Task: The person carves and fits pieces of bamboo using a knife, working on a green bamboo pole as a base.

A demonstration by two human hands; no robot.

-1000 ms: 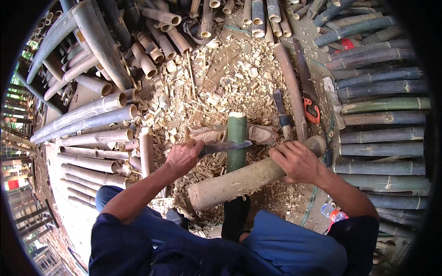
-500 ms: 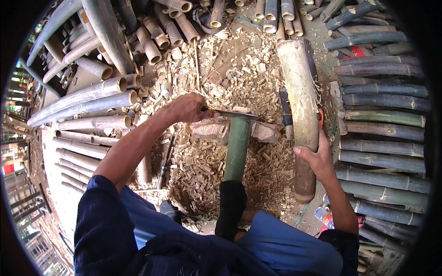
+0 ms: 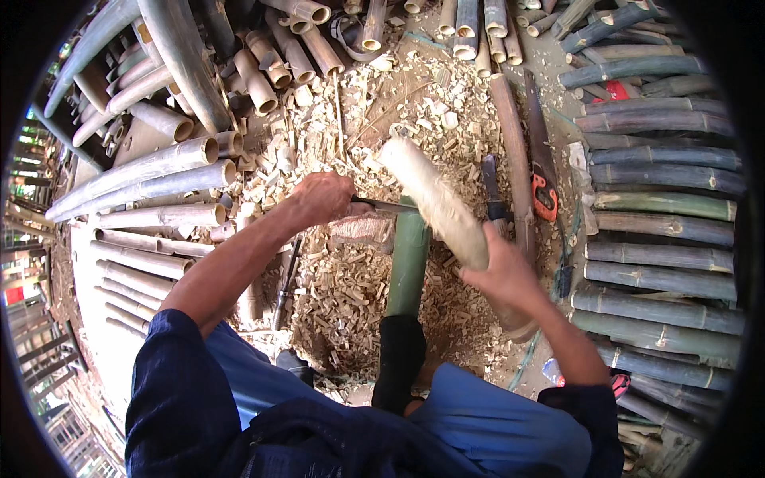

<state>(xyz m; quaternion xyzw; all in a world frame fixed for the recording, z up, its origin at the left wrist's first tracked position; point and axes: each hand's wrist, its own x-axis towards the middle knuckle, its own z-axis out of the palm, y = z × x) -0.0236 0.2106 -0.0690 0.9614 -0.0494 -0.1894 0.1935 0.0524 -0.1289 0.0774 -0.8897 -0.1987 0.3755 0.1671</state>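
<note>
A knife [image 3: 389, 206] is gripped by the left hand [image 3: 323, 197], its blade at the far end of the green bamboo [image 3: 408, 267] between the hands; a pale club [image 3: 440, 201] is clasped by the right hand [image 3: 504, 267]. The bamboo is judged stiff and slick, best held mid-length.

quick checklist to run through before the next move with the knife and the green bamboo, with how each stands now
1. Knife gripped: ok, left hand closed around its handle.
2. Blade at the upper end of the green bamboo piece: ok, it reaches across there.
3. Blade tip in sight: cannot tell where it ends, with the pale bamboo club so near.
4. Club gripped: ok, right hand closed around its lower end.
5. Dark-covered foot clear of the green piece: not ok, it appears to touch the lower end.
6. Orange-handled saw apart from both hands: ok.
</note>
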